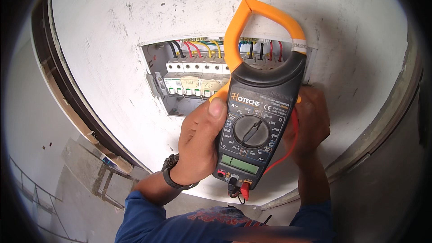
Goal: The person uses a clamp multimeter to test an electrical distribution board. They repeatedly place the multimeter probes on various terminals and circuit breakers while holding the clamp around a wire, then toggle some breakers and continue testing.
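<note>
My left hand [198, 141] is closed around the left side of a clamp meter [249, 135], its thumb on the edge by the orange trigger. The meter is black with an orange jaw [231, 38], which is closed and points up. Its dial [251, 131] sits mid-body, above a small lit display [240, 164]. A black plug [232, 184] and a red plug [245, 191] are in its lower sockets. A red lead [294, 132] runs up along the meter toward my right hand [314, 117]. That hand is curled behind the meter's right edge, and its fingertips are hidden.
Behind the meter, a recessed breaker box [157, 74] in the white wall holds a row of breakers [193, 78] with coloured wires [193, 48] above. The meter covers the box's right part. A dark frame [67, 85] and a wooden stand [101, 175] are at left.
</note>
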Tool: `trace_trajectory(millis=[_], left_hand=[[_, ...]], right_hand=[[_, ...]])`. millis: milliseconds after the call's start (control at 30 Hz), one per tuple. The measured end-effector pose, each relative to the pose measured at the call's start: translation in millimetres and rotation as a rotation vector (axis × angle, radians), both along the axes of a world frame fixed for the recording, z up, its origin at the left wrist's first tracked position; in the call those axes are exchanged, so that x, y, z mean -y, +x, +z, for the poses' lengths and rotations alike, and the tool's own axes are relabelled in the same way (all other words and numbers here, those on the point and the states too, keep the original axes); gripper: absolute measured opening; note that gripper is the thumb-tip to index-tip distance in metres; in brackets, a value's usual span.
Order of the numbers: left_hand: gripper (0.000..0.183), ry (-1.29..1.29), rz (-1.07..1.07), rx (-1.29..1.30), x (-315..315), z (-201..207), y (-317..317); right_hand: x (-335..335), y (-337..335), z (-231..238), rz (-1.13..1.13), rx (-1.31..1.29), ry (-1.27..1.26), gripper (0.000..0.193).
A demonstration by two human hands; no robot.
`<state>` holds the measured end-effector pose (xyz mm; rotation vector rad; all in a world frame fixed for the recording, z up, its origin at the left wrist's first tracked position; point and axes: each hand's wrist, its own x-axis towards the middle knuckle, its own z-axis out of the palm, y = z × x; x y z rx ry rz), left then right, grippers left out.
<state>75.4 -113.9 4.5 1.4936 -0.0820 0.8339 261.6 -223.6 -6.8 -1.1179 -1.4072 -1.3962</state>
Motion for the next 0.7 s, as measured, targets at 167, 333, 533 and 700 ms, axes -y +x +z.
trace_trajectory(millis=[167,333,533,700], left_hand=[[0.051,-0.119,-0.16,0.13,-4,-6,3],[0.061,-0.019,-0.156,0.079,-14,-8,7],[0.053,-0.076,-0.284,0.162,-25,-12,10],[0.052,-0.047,-0.351,0.141,-34,-14,1]], right_hand=[[2,-3,-1,-0.027,-0.025,-0.013,0.038],[0,-9,1,-0.046,-0.021,0.002,0.039],[-7,-9,-5,-0.123,-0.039,0.049,0.033],[-5,-11,-10,-0.108,-0.176,0.097,0.028]])
